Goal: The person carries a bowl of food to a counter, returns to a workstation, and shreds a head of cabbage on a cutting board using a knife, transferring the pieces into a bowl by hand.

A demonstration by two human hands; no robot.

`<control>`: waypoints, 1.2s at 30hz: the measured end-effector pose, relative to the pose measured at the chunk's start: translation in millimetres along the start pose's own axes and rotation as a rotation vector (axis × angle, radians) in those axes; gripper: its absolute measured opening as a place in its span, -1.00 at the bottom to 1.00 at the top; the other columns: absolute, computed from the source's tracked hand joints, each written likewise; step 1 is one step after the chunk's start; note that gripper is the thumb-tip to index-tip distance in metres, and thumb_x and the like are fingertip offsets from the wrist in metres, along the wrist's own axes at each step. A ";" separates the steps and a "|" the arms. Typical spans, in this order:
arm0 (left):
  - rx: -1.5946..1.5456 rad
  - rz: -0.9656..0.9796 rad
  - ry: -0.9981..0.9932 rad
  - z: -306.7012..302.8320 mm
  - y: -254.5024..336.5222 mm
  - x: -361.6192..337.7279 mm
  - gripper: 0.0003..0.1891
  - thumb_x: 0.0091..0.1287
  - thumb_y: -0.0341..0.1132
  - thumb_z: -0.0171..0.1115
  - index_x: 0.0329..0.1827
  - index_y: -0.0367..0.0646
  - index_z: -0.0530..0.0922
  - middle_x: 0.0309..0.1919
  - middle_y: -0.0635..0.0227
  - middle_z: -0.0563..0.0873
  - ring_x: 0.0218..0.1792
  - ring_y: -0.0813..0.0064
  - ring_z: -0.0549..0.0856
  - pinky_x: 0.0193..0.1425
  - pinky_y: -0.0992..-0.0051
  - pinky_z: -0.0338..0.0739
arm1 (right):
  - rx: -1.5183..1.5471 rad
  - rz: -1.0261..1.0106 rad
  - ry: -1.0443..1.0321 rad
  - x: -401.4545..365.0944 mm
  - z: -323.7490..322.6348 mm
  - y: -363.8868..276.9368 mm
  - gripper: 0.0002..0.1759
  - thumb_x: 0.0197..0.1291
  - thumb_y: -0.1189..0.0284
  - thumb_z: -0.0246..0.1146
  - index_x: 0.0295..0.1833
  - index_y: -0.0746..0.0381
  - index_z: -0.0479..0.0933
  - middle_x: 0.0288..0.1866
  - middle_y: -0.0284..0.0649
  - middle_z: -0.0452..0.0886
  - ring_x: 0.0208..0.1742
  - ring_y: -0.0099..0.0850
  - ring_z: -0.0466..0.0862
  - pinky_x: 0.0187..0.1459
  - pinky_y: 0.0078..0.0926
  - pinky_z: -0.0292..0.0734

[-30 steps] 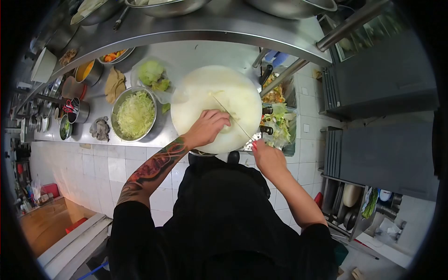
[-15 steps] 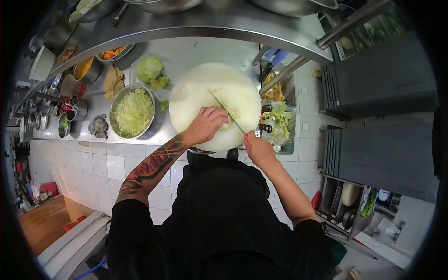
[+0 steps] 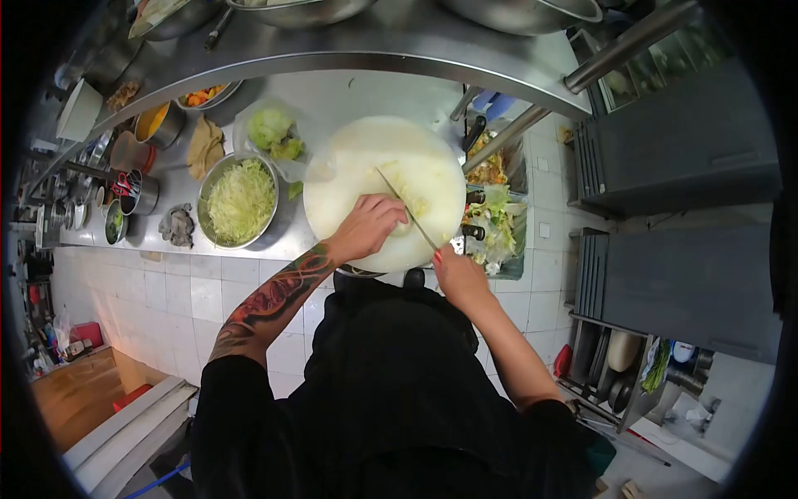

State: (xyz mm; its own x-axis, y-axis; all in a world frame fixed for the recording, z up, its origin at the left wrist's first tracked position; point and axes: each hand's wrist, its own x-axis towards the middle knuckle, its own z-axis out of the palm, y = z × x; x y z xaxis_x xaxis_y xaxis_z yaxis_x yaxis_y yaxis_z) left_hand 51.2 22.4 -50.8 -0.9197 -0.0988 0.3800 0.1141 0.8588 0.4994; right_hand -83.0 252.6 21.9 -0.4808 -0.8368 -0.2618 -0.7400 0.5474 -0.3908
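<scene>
A round white cutting board (image 3: 341,158) lies on the steel counter before me. My right hand (image 3: 459,273) is closed round the red handle of a kitchen knife (image 3: 413,214), its blade pointing up and left across the board. My left hand (image 3: 372,226), fingers curled, holds down a pale piece of cabbage (image 3: 401,229) beside the blade; most of that piece is hidden under the fingers. Thin cabbage shreds (image 3: 422,200) lie on the board to the right of the blade. Left of the board stands a steel bowl (image 3: 204,224) heaped with shredded cabbage (image 3: 241,201).
Behind the bowl, a cabbage head (image 3: 270,127) rests in clear plastic. A grey cloth (image 3: 176,225) and pots crowd the left. Right of the board, a bin (image 3: 517,264) holds leaf scraps, with dark knife handles (image 3: 473,232) beside it. A steel shelf (image 3: 399,62) overhangs the back.
The knife blade and my right hand have shifted slightly toward me. More shreds lie beside the blade. My left hand keeps its place on the cabbage piece.
</scene>
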 end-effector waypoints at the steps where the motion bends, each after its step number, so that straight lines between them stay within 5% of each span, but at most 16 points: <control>1: -0.005 0.012 0.024 -0.6 0.9 -0.7 -0.76 0.47 -0.45 0.27 0.15 -0.02 0.62 0.25 0.35 0.66 0.35 0.12 0.54 0.47 0.10 0.37 | 0.003 0.002 -0.004 3.2 3.9 5.3 -0.67 0.62 0.20 0.20 0.02 0.30 0.51 -0.37 0.18 0.77 -0.26 0.23 0.80 -0.15 0.23 0.67; 6: -0.003 0.011 0.026 -0.7 1.4 1.1 -0.76 0.46 -0.45 0.28 0.14 -0.01 0.63 0.24 0.35 0.67 0.34 0.12 0.55 0.46 0.11 0.37 | -0.038 -0.001 -0.043 -16.4 -24.1 -2.8 -0.67 0.63 0.21 0.18 0.04 0.30 0.50 -0.35 0.17 0.78 -0.24 0.24 0.80 -0.14 0.21 0.67; 10: -0.037 -0.001 0.020 -3.0 2.2 -0.3 -0.77 0.46 -0.45 0.29 0.13 -0.02 0.63 0.24 0.35 0.67 0.33 0.12 0.56 0.46 0.11 0.37 | 0.029 -0.028 -0.032 21.4 16.1 12.7 -0.67 0.62 0.21 0.20 0.04 0.31 0.50 -0.35 0.17 0.78 -0.23 0.23 0.80 -0.13 0.21 0.67; 14: -0.008 0.012 0.037 -0.6 1.9 2.6 -0.77 0.45 -0.46 0.29 0.12 -0.02 0.64 0.24 0.35 0.67 0.33 0.13 0.57 0.46 0.11 0.38 | -0.022 -0.026 -0.038 -24.9 -39.7 -7.2 -0.66 0.65 0.22 0.15 0.01 0.34 0.49 -0.35 0.21 0.77 -0.23 0.24 0.81 -0.14 0.21 0.67; 19: -0.037 0.015 0.082 -0.4 1.5 -2.6 -0.77 0.45 -0.45 0.31 0.13 -0.03 0.64 0.21 0.35 0.68 0.33 0.12 0.57 0.44 0.13 0.39 | 0.024 -0.037 -0.014 20.3 8.9 8.6 -0.68 0.64 0.25 0.17 -0.02 0.34 0.50 -0.38 0.19 0.76 -0.26 0.24 0.80 -0.17 0.22 0.65; 25: -0.002 0.037 0.090 0.1 2.1 -2.7 -0.76 0.43 -0.47 0.33 0.11 -0.03 0.64 0.20 0.36 0.68 0.31 0.13 0.58 0.44 0.13 0.41 | -0.041 0.027 -0.088 -44.7 -53.3 -7.2 -0.66 0.63 0.24 0.18 0.00 0.35 0.51 -0.36 0.20 0.76 -0.26 0.24 0.80 -0.15 0.20 0.67; 28: 0.005 0.034 0.092 0.8 1.3 -1.6 -0.78 0.44 -0.45 0.33 0.11 -0.03 0.64 0.20 0.35 0.68 0.30 0.14 0.59 0.43 0.13 0.41 | 0.036 -0.024 0.016 -0.4 20.3 16.5 -0.67 0.62 0.23 0.19 0.02 0.34 0.51 -0.33 0.20 0.78 -0.24 0.24 0.80 -0.13 0.22 0.67; 36: -0.010 0.015 0.098 1.0 2.2 -2.3 -0.82 0.45 -0.43 0.33 0.06 -0.02 0.66 0.19 0.35 0.68 0.29 0.14 0.59 0.44 0.14 0.41 | -0.003 0.034 -0.068 -15.4 -15.3 -4.7 -0.67 0.61 0.22 0.21 0.03 0.32 0.50 -0.31 0.21 0.78 -0.20 0.25 0.80 -0.13 0.23 0.66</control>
State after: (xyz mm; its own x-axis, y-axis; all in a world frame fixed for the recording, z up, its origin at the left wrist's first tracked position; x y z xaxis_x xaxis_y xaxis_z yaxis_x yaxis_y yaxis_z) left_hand 53.2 25.0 -51.3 -0.8768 -0.1355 0.4613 0.1313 0.8556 0.5008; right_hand -79.3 262.8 41.2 -0.4731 -0.8152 -0.3342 -0.7252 0.5757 -0.3777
